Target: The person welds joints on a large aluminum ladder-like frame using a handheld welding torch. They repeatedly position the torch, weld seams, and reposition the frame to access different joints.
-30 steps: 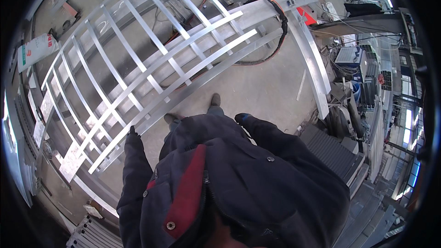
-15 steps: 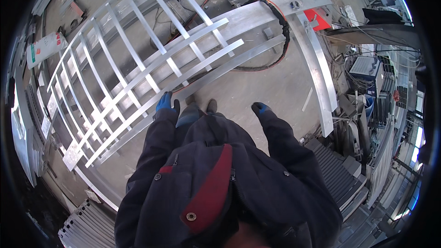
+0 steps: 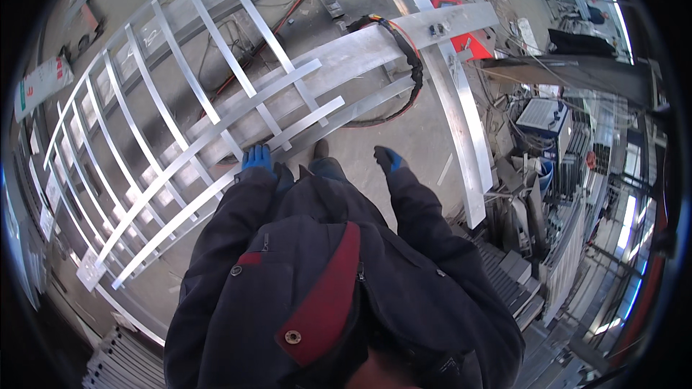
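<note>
My left hand, in a blue and black work glove, lies over the near long bar of a silvery metal grille. Its fingers bend over the bar, and their tips are partly hidden. The grille has long bars crossed by several curved slats, and it rests on a support of wide metal beams. My right hand, in the same kind of glove, hangs in the air over the floor to the right. It holds nothing, and its fingers are loosely extended. The nearest thing to it is a long metal beam farther right.
A black-wrapped cable loops over the support. Beyond the right beam stand a blue and white machine box and piles of metal offcuts. Stacked ribbed profiles lie at lower left, and a white sack at far left.
The view has shifted, so most things sit lower and farther left. The grille has come slightly nearer to me over the support. My left hand now lies more fully over its bar.
</note>
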`<state>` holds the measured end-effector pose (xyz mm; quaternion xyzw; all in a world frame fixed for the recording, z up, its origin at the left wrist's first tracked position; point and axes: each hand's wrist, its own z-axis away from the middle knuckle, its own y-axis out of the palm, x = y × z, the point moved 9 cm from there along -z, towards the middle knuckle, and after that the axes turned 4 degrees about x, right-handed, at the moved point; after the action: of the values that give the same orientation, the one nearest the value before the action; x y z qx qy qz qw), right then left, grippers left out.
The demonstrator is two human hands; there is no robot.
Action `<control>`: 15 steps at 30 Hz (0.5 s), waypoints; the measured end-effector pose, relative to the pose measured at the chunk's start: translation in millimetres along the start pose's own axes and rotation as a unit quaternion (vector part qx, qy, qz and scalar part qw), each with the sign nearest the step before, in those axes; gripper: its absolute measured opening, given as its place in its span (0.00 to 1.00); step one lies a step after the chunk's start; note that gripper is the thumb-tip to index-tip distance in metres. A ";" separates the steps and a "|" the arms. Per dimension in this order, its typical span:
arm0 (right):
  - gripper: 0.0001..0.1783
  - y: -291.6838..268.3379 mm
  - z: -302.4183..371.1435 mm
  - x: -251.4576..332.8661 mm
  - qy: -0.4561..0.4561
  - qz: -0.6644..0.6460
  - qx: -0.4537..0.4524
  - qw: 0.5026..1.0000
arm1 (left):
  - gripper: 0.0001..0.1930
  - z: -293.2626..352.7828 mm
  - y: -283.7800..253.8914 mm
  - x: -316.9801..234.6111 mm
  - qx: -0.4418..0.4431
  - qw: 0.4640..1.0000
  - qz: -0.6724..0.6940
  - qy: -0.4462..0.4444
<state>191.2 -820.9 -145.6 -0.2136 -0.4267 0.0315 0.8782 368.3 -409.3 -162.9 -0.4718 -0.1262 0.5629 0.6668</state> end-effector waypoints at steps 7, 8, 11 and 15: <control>0.18 -94.7 -215.7 129.9 -0.143 -0.015 0.025 0.989 | 0.43 -0.8 -8.3 -12.3 -0.033 0.993 0.075 -0.084; 0.22 -107.3 -267.3 152.6 -0.138 0.062 0.039 0.988 | 0.43 -2.5 -8.6 -18.1 -0.022 0.992 0.069 -0.107; 0.17 -132.3 -392.6 215.4 -0.218 0.131 -0.004 0.967 | 0.41 -8.9 -13.9 -35.9 -0.012 0.978 0.047 -0.202; 0.28 -112.5 -556.8 254.6 -0.192 0.245 0.014 0.950 | 0.38 -11.5 -16.3 -56.1 -0.062 0.955 0.037 -0.287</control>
<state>763.1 -1056.4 -216.2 -0.2894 -0.5215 0.2924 0.7475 367.9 -462.4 -135.9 -0.3350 -0.3296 0.6903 0.5501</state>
